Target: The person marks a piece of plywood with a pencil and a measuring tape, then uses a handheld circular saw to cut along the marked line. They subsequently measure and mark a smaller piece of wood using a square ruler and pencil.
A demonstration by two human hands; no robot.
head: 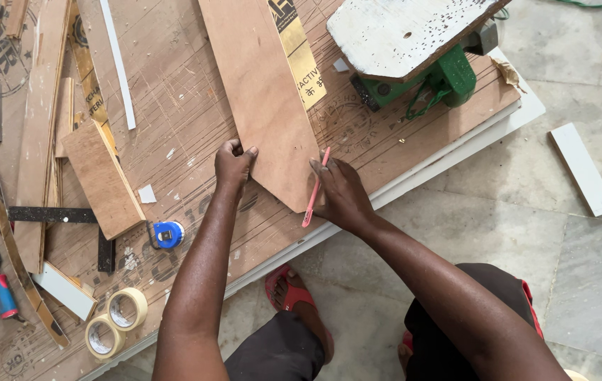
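Crouching at the lower middle of the frame, the person kept the left hand [234, 164] pressed, fingers curled, on the left edge of a long plywood strip [262, 99] lying on the worktop [181, 92]. The right hand [339, 194] had its grip closed on a red pencil [314, 190] at the strip's pointed near end. Farther up, a green power tool [428, 77] sat at upper right; tape rolls [117, 321] lay at lower left.

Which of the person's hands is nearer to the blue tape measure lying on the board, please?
The left hand is nearer: it rests up and to the right of the blue tape measure. The right hand, holding a pink pencil, sits farther right across the plywood strip.
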